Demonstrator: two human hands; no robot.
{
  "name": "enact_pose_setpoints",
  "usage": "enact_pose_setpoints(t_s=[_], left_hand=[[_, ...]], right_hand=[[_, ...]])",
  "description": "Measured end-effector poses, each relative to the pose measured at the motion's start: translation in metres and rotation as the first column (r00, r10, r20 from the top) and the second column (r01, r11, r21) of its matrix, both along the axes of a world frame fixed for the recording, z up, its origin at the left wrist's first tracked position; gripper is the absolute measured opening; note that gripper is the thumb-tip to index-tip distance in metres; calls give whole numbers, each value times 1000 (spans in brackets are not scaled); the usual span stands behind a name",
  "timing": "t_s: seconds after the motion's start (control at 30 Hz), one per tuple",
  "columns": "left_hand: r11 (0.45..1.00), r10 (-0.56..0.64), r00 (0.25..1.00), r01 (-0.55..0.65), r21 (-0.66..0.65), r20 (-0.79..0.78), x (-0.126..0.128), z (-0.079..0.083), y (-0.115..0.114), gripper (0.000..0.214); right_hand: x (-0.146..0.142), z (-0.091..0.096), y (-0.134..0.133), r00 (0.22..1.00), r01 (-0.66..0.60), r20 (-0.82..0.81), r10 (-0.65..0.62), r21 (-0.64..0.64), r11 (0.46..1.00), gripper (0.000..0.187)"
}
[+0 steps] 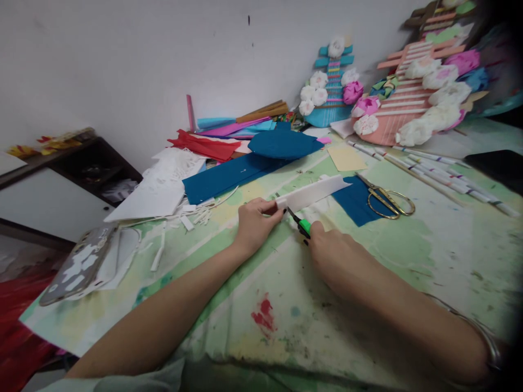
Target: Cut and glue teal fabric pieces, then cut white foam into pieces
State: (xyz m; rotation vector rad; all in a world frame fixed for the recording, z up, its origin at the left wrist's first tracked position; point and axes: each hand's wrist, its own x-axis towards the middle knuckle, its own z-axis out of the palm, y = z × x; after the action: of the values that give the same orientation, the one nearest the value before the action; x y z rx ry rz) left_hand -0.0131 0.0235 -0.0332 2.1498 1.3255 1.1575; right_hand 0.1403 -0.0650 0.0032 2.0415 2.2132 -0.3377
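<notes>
My left hand [258, 224] pinches the near end of a long white folded strip [314, 194], which looks like paper or thin foam. In my right hand [337, 251] is a green-and-black cutting tool [303, 226], gripped with closed fingers. Its dark narrow blade meets the strip close to my left fingertips, and a thin tip shows beyond the strip. Whether it is a knife or scissors I cannot tell, as my hand hides most of the handle. Gold-handled scissors [386, 198] lie to the right, partly over a dark blue piece [355, 202].
Blue sheets [229, 177], white sheets [163, 182] and white scraps [196, 218] lie beyond my left hand. A phone case [81, 267] is at the left edge. Several paper rods [441, 174] and a black phone [496, 169] lie right. Flower-decorated lute-shaped crafts [333, 103] lean against the wall.
</notes>
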Motion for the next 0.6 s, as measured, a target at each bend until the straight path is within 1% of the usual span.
enact_pose_setpoints(t_s=[0.07, 0.17, 0.4, 0.47, 0.53, 0.6], left_hand=[[1000, 1, 1000, -1, -5, -11, 0, 1, 0, 17], [1000, -9, 1000, 9, -8, -7, 0, 2, 0, 17], [999, -25, 1000, 25, -24, 5, 0, 3, 1, 16], [999, -35, 999, 35, -23, 1, 0, 3, 1, 17], [999, -42, 999, 42, -18, 0, -1, 3, 1, 16], [998, -53, 999, 53, -14, 3, -1, 3, 2, 15]], right_hand=[[0, -1, 0, 1000, 10, -2, -10, 8, 1000, 27], [0, -1, 0, 1000, -8, 3, 8, 22, 1000, 26], [-1, 2, -1, 1000, -16, 28, 16, 0, 1000, 29], [0, 1, -2, 998, -49, 44, 49, 17, 999, 29], [0, 0, -3, 993, -107, 64, 103, 61, 992, 27], [0, -1, -4, 990, -122, 79, 115, 86, 989, 25]])
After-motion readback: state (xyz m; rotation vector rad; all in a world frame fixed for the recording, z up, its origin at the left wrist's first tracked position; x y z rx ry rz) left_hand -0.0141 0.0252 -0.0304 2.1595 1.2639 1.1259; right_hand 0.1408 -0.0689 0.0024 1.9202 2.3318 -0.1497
